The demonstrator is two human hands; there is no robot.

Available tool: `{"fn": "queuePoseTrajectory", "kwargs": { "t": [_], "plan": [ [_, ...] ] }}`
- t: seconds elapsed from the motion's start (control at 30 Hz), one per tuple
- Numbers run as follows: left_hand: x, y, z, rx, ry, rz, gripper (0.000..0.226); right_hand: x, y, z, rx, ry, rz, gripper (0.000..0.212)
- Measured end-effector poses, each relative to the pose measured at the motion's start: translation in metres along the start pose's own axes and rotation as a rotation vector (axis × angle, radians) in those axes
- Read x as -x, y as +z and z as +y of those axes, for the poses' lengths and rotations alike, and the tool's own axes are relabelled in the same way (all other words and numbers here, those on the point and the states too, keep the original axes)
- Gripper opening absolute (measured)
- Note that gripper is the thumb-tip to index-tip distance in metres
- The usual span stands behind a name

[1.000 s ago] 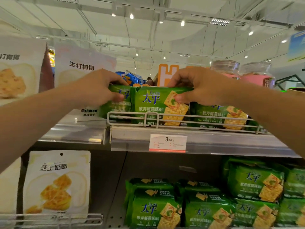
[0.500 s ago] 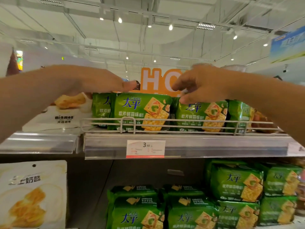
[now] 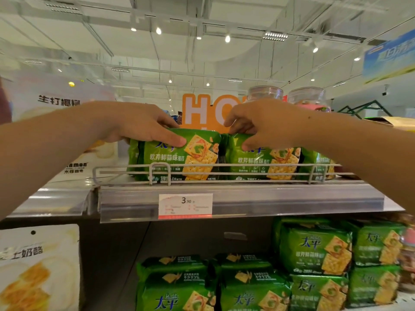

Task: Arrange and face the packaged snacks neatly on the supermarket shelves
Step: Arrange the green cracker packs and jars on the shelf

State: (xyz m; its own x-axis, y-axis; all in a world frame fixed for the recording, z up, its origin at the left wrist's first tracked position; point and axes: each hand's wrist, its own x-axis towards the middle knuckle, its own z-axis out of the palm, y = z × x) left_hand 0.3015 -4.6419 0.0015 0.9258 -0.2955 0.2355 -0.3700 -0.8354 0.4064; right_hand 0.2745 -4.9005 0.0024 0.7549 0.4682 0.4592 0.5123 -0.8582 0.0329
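Supermarket aisle under a white ceiling with spot lamps; orange sign behind the hands. Top shelf (image 3: 242, 199) just below the hands, with wire rail (image 3: 224, 169) and price tag (image 3: 185, 206) at its front. Lower shelf well below, stacked with more green packs (image 3: 314, 250). Left hand (image 3: 139, 125) curled over the top of the left pack (image 3: 179, 156), thumb pressed on its face. Right hand (image 3: 258, 123) pinching the top edge of the middle pack (image 3: 262, 160), touching the first. Third pack (image 3: 318, 162) under the right forearm, partly hidden. Step in hand, probably: squaring the front row. Next: fronts flush against the rail, upright, no gaps. Glossy green film, cracker picture, labels facing out.
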Motion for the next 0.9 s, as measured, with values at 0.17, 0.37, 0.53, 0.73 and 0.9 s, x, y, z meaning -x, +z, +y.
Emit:
{"fn": "queuePoseTrajectory", "kwargs": {
  "t": [0.17, 0.37, 0.53, 0.73, 0.9],
  "plan": [
    [-0.008, 0.005, 0.006, 0.059, 0.09, -0.066, 0.043, 0.003, 0.004, 0.002, 0.031, -0.028, 0.04, 0.051],
    [-0.007, 0.006, 0.006, 0.065, 0.119, -0.077, 0.047, 0.005, 0.009, 0.005, 0.013, -0.038, 0.066, 0.049],
    [0.001, 0.004, 0.016, -0.053, 0.055, -0.006, 0.055, 0.011, 0.017, 0.013, 0.055, -0.083, 0.112, 0.048],
    [0.02, 0.054, 0.03, -0.431, 0.445, 0.528, 0.074, 0.042, 0.043, 0.02, 0.067, -0.212, 0.289, 0.048],
    [0.028, 0.125, 0.031, -0.695, 0.515, 0.697, 0.066, 0.089, 0.064, 0.037, 0.106, -0.161, 0.424, 0.048]
  ]
}}
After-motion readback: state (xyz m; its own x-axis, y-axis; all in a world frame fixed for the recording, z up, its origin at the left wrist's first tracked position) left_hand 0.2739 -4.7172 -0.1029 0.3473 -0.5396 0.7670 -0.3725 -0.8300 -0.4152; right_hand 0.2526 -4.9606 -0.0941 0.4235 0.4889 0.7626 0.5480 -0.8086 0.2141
